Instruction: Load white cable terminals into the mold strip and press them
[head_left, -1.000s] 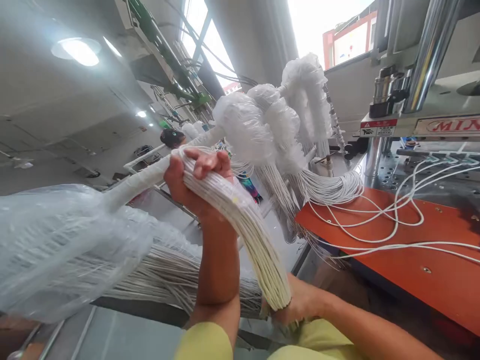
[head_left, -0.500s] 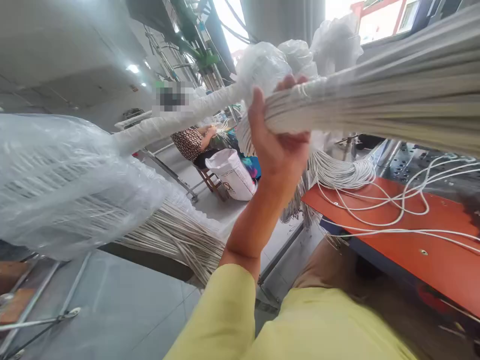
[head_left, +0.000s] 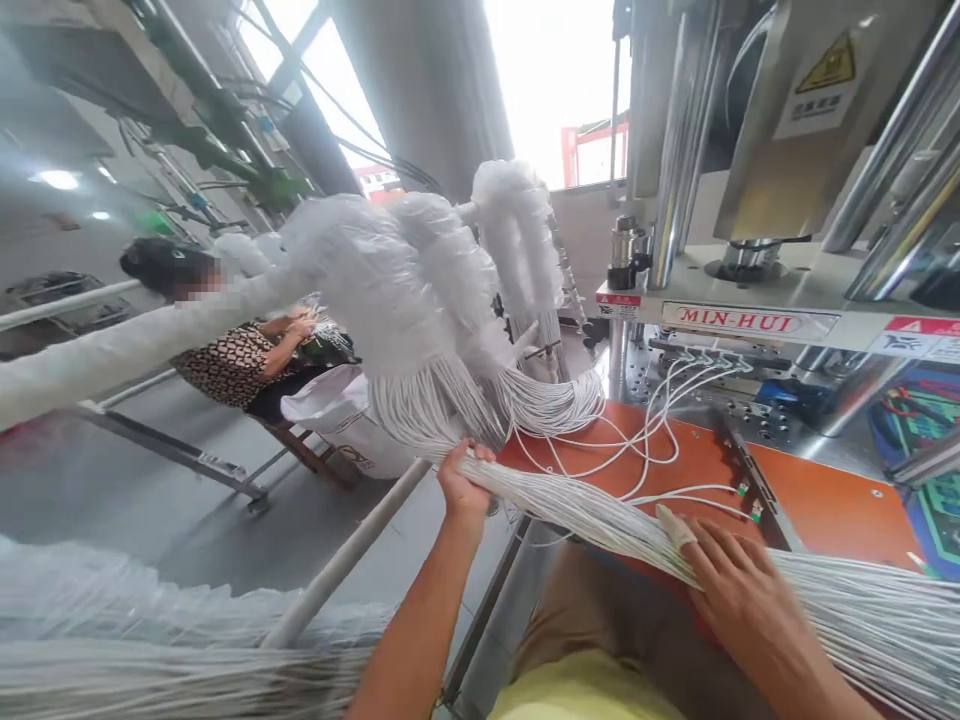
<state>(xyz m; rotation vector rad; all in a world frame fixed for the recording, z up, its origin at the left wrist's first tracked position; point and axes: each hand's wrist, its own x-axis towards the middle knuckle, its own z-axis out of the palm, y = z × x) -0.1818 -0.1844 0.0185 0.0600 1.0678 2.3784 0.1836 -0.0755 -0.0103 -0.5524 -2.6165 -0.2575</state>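
A thick bundle of white cables runs across in front of me, from the plastic-wrapped hanging bundle to the lower right. My left hand is closed around it near its left end. Farther right, my right hand lies over the same bundle, back up, its fingers curled onto the strands and partly hidden; one fingertip wears a pale cover. Beyond the bundle, a few loose white cables lead over an orange board to a machine; two have small green ends.
A press machine marked MIN-HUI stands at right. Plastic-wrapped cable bundles hang from a wrapped rail. Behind sits a person holding wires, near a white sack. More covered cables lie lower left.
The view has swung right, showing the machine. My left hand has come down with the bundle, which was raised high and now lies low. My right hand has come into view on it.
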